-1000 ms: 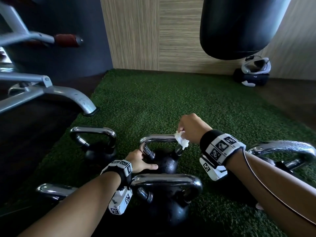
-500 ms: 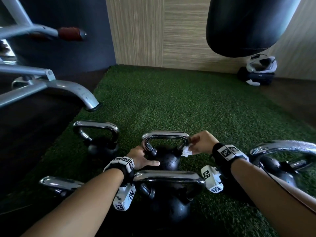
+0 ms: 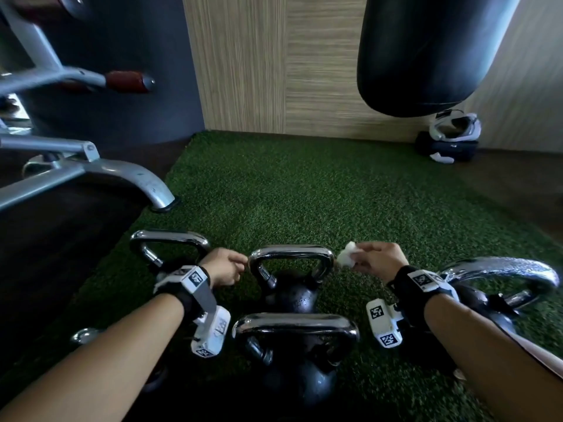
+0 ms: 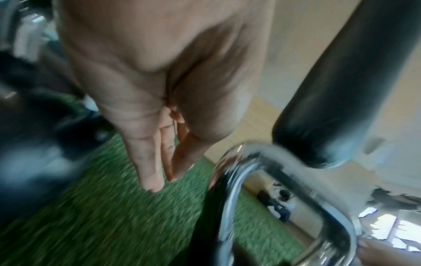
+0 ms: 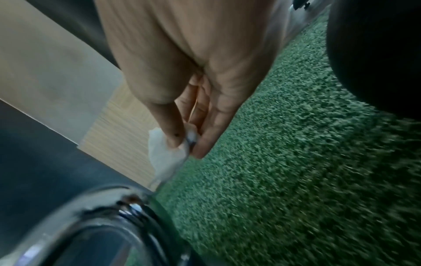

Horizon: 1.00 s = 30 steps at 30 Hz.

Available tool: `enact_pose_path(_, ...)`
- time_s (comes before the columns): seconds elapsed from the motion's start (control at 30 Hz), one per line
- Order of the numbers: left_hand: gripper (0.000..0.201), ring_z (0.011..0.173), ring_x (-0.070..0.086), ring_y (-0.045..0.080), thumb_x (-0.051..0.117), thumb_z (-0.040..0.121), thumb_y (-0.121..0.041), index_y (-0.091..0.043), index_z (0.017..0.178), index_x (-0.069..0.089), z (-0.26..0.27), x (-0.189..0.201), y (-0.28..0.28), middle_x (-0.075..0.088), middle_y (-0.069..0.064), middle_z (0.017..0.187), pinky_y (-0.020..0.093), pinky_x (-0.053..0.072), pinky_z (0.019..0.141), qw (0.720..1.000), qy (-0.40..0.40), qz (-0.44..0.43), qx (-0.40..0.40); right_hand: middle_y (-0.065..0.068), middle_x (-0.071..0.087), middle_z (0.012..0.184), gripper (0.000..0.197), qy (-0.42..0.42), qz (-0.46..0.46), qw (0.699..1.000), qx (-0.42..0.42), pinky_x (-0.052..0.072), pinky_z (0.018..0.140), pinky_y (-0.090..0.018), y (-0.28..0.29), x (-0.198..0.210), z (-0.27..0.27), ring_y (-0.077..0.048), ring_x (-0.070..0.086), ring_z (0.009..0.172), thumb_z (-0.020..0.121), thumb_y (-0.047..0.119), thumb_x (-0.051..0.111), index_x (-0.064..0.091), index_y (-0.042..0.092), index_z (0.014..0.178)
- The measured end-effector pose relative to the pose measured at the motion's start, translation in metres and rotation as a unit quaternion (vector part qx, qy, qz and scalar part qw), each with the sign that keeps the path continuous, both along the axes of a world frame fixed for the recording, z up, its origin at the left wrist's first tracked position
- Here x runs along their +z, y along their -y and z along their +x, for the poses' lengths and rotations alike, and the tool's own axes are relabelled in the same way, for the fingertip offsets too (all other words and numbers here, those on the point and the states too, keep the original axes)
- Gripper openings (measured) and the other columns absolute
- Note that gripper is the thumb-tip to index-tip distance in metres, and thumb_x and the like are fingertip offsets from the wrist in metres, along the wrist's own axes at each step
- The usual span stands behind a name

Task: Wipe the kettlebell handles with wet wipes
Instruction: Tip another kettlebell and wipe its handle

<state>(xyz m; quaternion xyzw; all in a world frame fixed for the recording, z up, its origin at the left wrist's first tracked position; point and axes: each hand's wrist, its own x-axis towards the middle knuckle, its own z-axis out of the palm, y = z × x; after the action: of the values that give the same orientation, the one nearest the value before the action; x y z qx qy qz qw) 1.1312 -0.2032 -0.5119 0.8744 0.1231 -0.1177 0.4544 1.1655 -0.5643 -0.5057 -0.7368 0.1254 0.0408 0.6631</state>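
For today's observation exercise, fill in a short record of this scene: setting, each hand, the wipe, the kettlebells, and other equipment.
setting: green turf mat on the floor by a wood-panel wall
left hand: left hand beside the left end of the middle kettlebell handle, fingers straight in the wrist view, gripping nothing
right hand: right hand pinches the wet wipe
wipe: white, crumpled, just off the right end of that handle
kettlebells: at least five chrome-handled black ones
other equipment: punching bag, grey machine frame
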Motion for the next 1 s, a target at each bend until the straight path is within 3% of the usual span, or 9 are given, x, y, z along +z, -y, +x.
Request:
enact_pose_path(0.1,0.022,0.083,0.076,0.016,0.074,0.091,-0.01,-0.029,0.102,0.076,0.003,0.06,0.005,0.079,-0.004,0.09,0.035,0.062,0.083,0.995,0.099,-0.01,0.026,-0.01,0.079,0.1,0.03,0.079,-0.002,0.997,0.006,0.063,0.075,-0.031,0.001,0.027,0.001,-0.022,0.074,0.086,0.081,0.003,0.084,0.074,0.009,0.109)
enact_pose_path(0.2,0.024,0.095,0.077,0.017,0.073,0.094,-0.018,-0.014,0.117,0.073,-0.006,0.121,0.033,0.079,0.005,0.104,0.032,0.061,0.088,0.983,0.14,-0.12,-0.019,-0.003,0.081,0.097,0.028,0.144,0.026,0.988,0.038,0.062,0.087,-0.035,-0.014,0.057,-0.005,-0.022,0.075,0.091,0.079,0.006,0.085,0.075,0.015,0.103)
enact_pose_path(0.3,0.035,0.102,0.075,0.027,0.062,0.102,-0.03,-0.002,0.121,0.067,-0.008,0.15,0.063,0.076,0.018,0.112,0.034,0.062,0.088,0.976,0.073,-0.196,-0.057,0.0,0.081,0.098,0.028,0.196,0.029,0.977,0.08,0.062,0.09,-0.037,-0.038,0.083,-0.011,-0.022,0.077,0.097,0.075,0.008,0.087,0.078,0.017,0.101)
enact_pose_path(0.4,0.047,0.09,0.073,0.032,0.053,0.105,-0.038,0.006,0.119,0.065,-0.007,0.157,0.084,0.074,0.025,0.108,0.034,0.064,0.081,0.965,0.01,-0.253,-0.064,0.002,0.081,0.094,0.026,0.247,-0.024,0.965,0.082,0.063,0.087,-0.041,-0.061,0.098,-0.013,-0.022,0.078,0.091,0.071,0.01,0.092,0.081,0.025,0.09)
enact_pose_path(0.67,0.017,0.065,0.077,0.024,0.061,0.1,-0.007,0.008,0.1,0.069,-0.006,0.144,0.085,0.077,0.019,0.081,0.031,0.065,0.069,0.916,0.024,-0.4,-0.015,0.007,0.079,0.078,0.02,0.325,-0.115,0.935,0.083,0.059,0.072,-0.027,-0.091,0.1,-0.019,-0.006,0.073,0.073,0.069,0.012,0.095,0.081,0.027,0.072)
enact_pose_path(0.77,0.008,0.061,0.075,0.015,0.063,0.097,0.0,0.004,0.097,0.07,-0.007,0.137,0.082,0.078,0.01,0.073,0.024,0.063,0.061,0.916,0.051,-0.397,0.001,-0.001,0.081,0.088,0.018,0.309,-0.1,0.931,0.167,0.063,0.082,-0.034,-0.09,0.105,-0.022,-0.017,0.078,0.085,0.07,0.007,0.093,0.084,0.014,0.085)
enact_pose_path(0.87,0.019,0.072,0.076,0.011,0.07,0.092,-0.002,0.003,0.11,0.071,-0.004,0.124,0.071,0.079,0.01,0.088,0.022,0.063,0.067,0.935,0.109,-0.337,0.002,-0.008,0.081,0.092,0.015,0.293,-0.065,0.93,0.21,0.06,0.075,-0.024,-0.075,0.099,-0.018,-0.014,0.075,0.082,0.082,-0.001,0.082,0.081,0.004,0.096)
enact_pose_path(0.93,0.026,0.086,0.075,0.007,0.08,0.088,-0.015,-0.013,0.113,0.076,-0.007,0.114,0.061,0.079,0.0,0.102,0.025,0.062,0.08,0.97,0.198,-0.133,-0.04,-0.006,0.079,0.089,0.011,0.268,-0.076,0.946,0.163,0.056,0.065,-0.021,-0.059,0.081,-0.008,-0.013,0.07,0.075,0.088,0.002,0.076,0.08,0.01,0.094)
enact_pose_path(1.0,0.018,0.084,0.069,-0.01,0.082,0.085,-0.024,-0.025,0.104,0.082,-0.016,0.107,0.056,0.075,-0.022,0.097,0.014,0.057,0.08,0.954,0.279,0.074,-0.085,-0.007,0.074,0.086,0.018,0.181,-0.083,0.972,0.125,0.051,0.054,-0.019,-0.042,0.049,0.002,-0.014,0.062,0.068,0.093,0.0,0.069,0.076,0.016,0.09)
